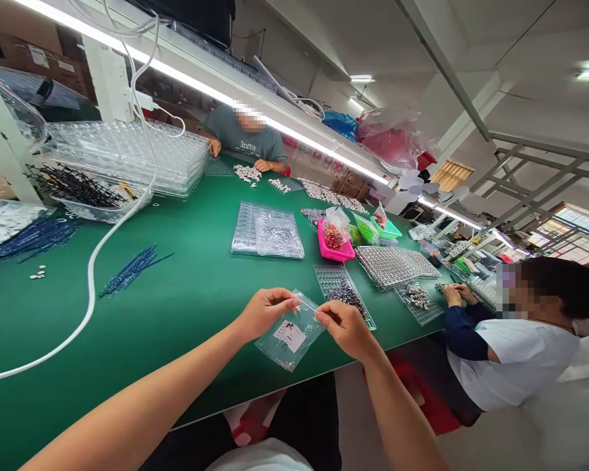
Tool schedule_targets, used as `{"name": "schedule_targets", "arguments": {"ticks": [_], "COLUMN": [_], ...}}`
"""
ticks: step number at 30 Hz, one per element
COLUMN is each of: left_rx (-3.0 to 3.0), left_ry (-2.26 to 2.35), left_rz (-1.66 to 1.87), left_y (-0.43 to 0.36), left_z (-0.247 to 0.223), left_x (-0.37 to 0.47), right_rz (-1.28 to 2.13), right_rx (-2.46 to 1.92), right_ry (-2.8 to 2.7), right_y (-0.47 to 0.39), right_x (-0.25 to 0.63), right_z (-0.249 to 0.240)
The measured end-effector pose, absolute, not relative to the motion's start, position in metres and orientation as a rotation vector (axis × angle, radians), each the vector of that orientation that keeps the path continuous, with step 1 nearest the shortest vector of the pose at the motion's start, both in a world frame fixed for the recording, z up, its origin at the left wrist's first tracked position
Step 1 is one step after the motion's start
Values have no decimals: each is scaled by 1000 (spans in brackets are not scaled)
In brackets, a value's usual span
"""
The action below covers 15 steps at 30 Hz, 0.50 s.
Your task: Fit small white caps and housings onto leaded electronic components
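A small clear zip bag (307, 337) hangs between my hands just above the green table's front edge. It carries a white label with dark handwriting, and a few tiny pieces lie in its bottom corner. My left hand (269, 311) pinches the bag's upper left corner between thumb and fingers. At the upper right corner, my right hand (346, 324) grips the bag in the same way. Beyond my right hand lies a clear tray (331, 281) with a heap of small dark pieces on it.
A stack of clear trays (245, 229) lies ahead on the green table (186, 275). A pink basket (334, 252) stands to its right. Blue strands (130, 271) and a white cable (92, 281) are at left. Co-workers sit opposite (248, 140) and at right (515, 360).
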State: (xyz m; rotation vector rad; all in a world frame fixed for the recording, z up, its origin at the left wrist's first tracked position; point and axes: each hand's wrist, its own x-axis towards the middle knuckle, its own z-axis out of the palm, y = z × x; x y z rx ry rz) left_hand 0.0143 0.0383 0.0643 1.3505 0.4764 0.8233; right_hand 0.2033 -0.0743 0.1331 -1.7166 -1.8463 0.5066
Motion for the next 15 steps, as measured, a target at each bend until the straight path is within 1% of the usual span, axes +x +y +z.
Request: {"name": "schedule_targets", "arguments": {"ticks": [5,9,15], "left_rx": [1347,1338,1261], "left_ry": [468,413,487], "left_rz": [791,676,577], "left_y": [41,43,57], "left_z": [63,56,42], "left_x": [14,17,19], "right_rz": [547,597,548], "right_rx": [-1710,-1660,-1646], "right_ry": [-1866,-1942,-1887], "right_y": [-70,-54,-24], "right_x": [197,197,223], "right_z": [132,133,140]}}
